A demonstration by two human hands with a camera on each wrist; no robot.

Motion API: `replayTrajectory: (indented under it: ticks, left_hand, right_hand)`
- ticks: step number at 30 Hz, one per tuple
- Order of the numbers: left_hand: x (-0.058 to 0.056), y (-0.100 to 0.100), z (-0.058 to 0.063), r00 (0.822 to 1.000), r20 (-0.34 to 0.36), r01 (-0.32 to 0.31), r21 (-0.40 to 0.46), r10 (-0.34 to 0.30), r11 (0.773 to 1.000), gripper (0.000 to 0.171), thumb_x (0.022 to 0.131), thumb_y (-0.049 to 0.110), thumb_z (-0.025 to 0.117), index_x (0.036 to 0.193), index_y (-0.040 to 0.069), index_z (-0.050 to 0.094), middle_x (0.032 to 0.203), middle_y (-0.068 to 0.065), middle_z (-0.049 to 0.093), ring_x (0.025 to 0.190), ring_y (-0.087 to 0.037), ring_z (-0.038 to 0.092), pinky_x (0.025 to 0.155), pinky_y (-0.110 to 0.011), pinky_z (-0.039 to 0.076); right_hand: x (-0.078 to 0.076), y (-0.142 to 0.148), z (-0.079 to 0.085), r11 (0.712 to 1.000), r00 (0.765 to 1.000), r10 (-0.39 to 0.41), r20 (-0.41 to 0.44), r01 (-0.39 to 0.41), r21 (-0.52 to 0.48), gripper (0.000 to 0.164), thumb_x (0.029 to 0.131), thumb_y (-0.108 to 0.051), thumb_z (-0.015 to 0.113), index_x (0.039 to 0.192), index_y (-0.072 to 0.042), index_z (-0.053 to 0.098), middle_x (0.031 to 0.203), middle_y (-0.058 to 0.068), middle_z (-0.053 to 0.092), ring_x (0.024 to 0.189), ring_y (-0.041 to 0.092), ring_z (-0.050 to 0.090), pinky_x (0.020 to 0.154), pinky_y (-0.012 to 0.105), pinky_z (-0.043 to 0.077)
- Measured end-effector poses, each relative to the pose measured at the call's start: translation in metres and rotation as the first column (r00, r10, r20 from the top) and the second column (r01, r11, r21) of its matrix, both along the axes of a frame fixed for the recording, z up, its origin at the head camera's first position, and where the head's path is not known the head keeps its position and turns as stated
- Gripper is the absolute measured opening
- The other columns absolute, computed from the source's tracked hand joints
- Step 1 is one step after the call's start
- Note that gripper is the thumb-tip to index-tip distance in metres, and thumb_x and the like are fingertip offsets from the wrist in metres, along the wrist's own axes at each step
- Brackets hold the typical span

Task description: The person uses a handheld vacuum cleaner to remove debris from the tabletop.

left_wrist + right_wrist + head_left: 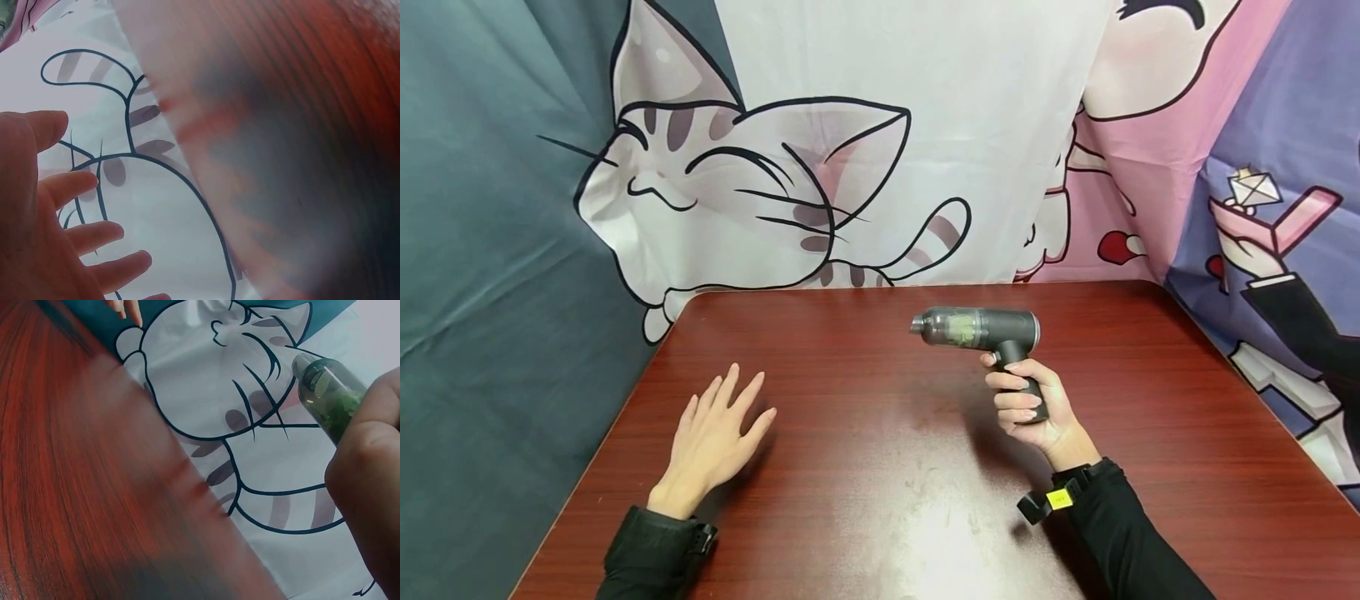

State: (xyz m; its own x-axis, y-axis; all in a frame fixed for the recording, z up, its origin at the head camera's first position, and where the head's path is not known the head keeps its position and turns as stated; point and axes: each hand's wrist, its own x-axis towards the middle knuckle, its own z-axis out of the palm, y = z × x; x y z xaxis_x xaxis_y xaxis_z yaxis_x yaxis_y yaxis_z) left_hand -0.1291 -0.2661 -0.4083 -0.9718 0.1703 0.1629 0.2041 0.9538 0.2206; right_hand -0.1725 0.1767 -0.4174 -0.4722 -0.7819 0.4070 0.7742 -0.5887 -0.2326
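My right hand [1037,408] grips the handle of a dark grey handheld vacuum cleaner [1011,327], its fingers wrapped round the grip. The vacuum is held up over the table, its short nozzle pointing left. Green bits show through its clear front chamber [334,403] in the right wrist view, where the hand hides the rest of the body. On the left side of the table, my left hand [715,442] is held palm down with its fingers spread and nothing in it. Those spread fingers [97,237] also appear in the left wrist view.
A reddish-brown wooden table [850,467] lies below both hands, with a bright glare near its front. Behind it hangs a white cloth with a cat drawing [722,208]. A teal curtain [497,333] hangs at the left, and a pink and purple printed cloth [1165,183] at the right.
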Motion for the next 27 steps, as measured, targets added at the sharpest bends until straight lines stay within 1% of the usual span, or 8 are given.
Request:
replayTrajectory:
  ticks: [5, 7, 13, 16, 18, 22, 25, 27]
  left_hand:
    - [0.000, 0.000, 0.001, 1.000, -0.010, -0.005, -0.006, 0.005, 1.000, 0.063, 0.103, 0.047, 0.052, 0.156, 0.014, 0.042, 0.161, -0.026, 0.029, 0.146, -0.049, 0.028, 0.113, -0.071, 0.022]
    - [0.000, 0.000, 0.001, 1.000, -0.012, -0.005, -0.007, 0.005, 1.000, 0.063, 0.103, 0.046, 0.053, 0.156, 0.014, 0.042, 0.161, -0.026, 0.029, 0.146, -0.049, 0.029, 0.113, -0.071, 0.022]
    - [0.002, 0.001, 0.000, 1.000, 0.001, -0.006, -0.010, 0.006, 1.000, 0.063, 0.103, 0.048, 0.052, 0.156, 0.014, 0.041, 0.162, -0.026, 0.029, 0.146, -0.049, 0.029, 0.113, -0.071, 0.021]
    - [0.002, 0.002, -0.001, 1.000, 0.005, -0.005, -0.010, 0.005, 1.000, 0.064, 0.103, 0.048, 0.052, 0.157, 0.014, 0.041, 0.162, -0.026, 0.028, 0.146, -0.049, 0.029, 0.114, -0.071, 0.020]
    - [0.002, 0.003, -0.001, 1.000, 0.002, -0.002, -0.009, 0.002, 1.000, 0.063, 0.103, 0.047, 0.052, 0.156, 0.014, 0.042, 0.162, -0.026, 0.028, 0.146, -0.049, 0.029, 0.114, -0.071, 0.020]
    - [0.001, 0.004, 0.000, 1.000, -0.001, 0.002, -0.010, -0.002, 1.000, 0.064, 0.103, 0.047, 0.052, 0.156, 0.014, 0.042, 0.162, -0.027, 0.029, 0.145, -0.050, 0.029, 0.113, -0.071, 0.021]
    - [0.000, 0.005, 0.001, 1.000, -0.008, 0.002, -0.013, -0.002, 1.000, 0.063, 0.103, 0.047, 0.053, 0.156, 0.013, 0.042, 0.161, -0.027, 0.030, 0.145, -0.050, 0.029, 0.113, -0.071, 0.021]
    - [-0.001, 0.006, 0.002, 1.000, -0.015, 0.007, -0.015, -0.007, 1.000, 0.063, 0.103, 0.047, 0.053, 0.156, 0.013, 0.043, 0.161, -0.027, 0.030, 0.145, -0.050, 0.029, 0.112, -0.071, 0.022]
  right_hand:
    - [0.001, 0.002, -0.001, 1.000, 1.000, -0.009, -0.011, 0.009, 0.007, 0.028, 0.104, -0.016, 0.039, 0.129, -0.006, 0.043, 0.077, -0.008, 0.028, 0.053, 0.002, 0.030, 0.053, 0.013, 0.029]
    - [0.001, 0.002, -0.002, 1.000, 1.000, -0.022, -0.014, 0.022, 0.013, 0.029, 0.105, -0.021, 0.038, 0.129, -0.005, 0.043, 0.077, -0.008, 0.027, 0.053, 0.002, 0.029, 0.053, 0.014, 0.028]
    - [0.003, 0.006, -0.002, 0.997, 0.997, -0.076, -0.014, 0.076, 0.025, 0.055, 0.105, -0.048, 0.030, 0.136, -0.005, 0.044, 0.077, -0.007, 0.025, 0.053, 0.004, 0.027, 0.054, 0.016, 0.028]
    - [0.004, 0.010, -0.002, 0.994, 0.993, -0.108, -0.049, 0.110, 0.030, 0.063, 0.105, -0.053, 0.026, 0.139, -0.004, 0.045, 0.077, -0.005, 0.024, 0.053, 0.005, 0.025, 0.055, 0.017, 0.027]
    - [0.004, 0.013, -0.001, 0.990, 0.986, -0.136, -0.094, 0.140, 0.032, 0.064, 0.106, -0.052, 0.023, 0.141, -0.003, 0.044, 0.077, -0.003, 0.023, 0.053, 0.006, 0.024, 0.055, 0.018, 0.027]
    - [0.003, 0.015, 0.005, 0.973, 0.956, -0.205, -0.210, 0.223, 0.066, 0.064, 0.109, -0.047, 0.016, 0.143, -0.001, 0.044, 0.079, 0.001, 0.024, 0.056, 0.011, 0.024, 0.058, 0.022, 0.032]
    - [0.001, 0.018, 0.011, 0.947, 0.914, -0.256, -0.316, 0.303, 0.109, 0.060, 0.111, -0.041, 0.013, 0.145, -0.002, 0.043, 0.083, 0.006, 0.030, 0.061, 0.015, 0.027, 0.064, 0.025, 0.041]
    - [0.000, 0.022, 0.016, 0.923, 0.879, -0.287, -0.381, 0.360, 0.135, 0.055, 0.111, -0.035, 0.015, 0.146, -0.003, 0.044, 0.087, 0.008, 0.039, 0.066, 0.018, 0.032, 0.070, 0.027, 0.046]
